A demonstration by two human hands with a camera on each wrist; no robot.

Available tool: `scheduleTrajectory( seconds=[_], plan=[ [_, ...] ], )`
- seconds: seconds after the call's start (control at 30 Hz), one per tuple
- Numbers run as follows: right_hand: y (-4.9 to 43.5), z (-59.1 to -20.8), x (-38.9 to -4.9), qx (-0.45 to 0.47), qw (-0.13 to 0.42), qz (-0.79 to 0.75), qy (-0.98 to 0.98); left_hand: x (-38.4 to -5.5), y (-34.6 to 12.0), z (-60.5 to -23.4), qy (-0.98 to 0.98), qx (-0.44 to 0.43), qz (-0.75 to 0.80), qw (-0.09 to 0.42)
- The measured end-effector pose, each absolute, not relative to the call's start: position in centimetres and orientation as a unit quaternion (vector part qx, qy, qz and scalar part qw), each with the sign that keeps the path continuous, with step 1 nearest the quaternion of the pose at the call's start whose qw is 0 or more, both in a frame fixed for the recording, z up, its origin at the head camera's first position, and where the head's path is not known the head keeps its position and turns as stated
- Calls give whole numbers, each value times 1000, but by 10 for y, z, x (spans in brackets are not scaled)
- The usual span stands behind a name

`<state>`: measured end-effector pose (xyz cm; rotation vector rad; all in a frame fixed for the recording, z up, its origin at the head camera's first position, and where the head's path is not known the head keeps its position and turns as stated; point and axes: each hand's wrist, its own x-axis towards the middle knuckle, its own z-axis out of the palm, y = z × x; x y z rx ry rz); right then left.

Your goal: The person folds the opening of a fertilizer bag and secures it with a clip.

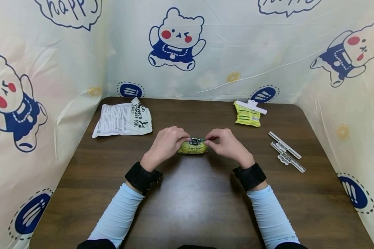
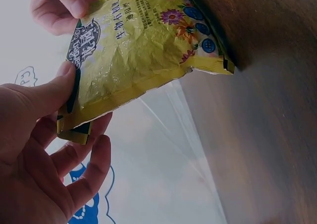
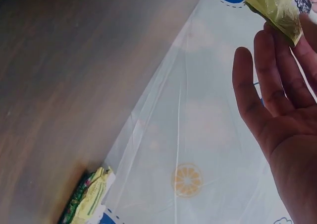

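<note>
A yellow-green fertilizer bag (image 1: 193,148), with flowers and dark lettering on its front (image 2: 143,40), stands on the table between both hands. My left hand (image 1: 168,142) pinches the left end of its top edge, which looks folded over. The thumb lies on the front and some fingers are behind, as the left wrist view shows. At the other end of that edge, my right hand (image 1: 226,143) pinches the bag between thumb and fingers. The right wrist view has the right hand (image 3: 292,110) with its outer fingers extended below the bag's corner.
At the back left lies a white soil bag (image 1: 121,119). A second yellow bag (image 1: 248,116), closed with a white sealing clip (image 1: 251,106), lies back right. Two more clips (image 1: 285,145) (image 1: 288,157) lie side by side on the right. A printed curtain surrounds the table.
</note>
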<state>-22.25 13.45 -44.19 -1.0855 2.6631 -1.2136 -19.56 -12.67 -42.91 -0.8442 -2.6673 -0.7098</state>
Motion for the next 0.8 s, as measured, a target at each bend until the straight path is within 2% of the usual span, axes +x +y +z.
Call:
scheduleTrajectory(
  seconds=[0.33, 0.8],
  plan=[
    [131, -441, -223, -359, -11, -393, 847, -195, -122, -430, -918, -291, -239, 121],
    [130, -440, -221, -353, -11, -388, 851, -195, -122, -433, -918, -309, -219, 120]
  ],
)
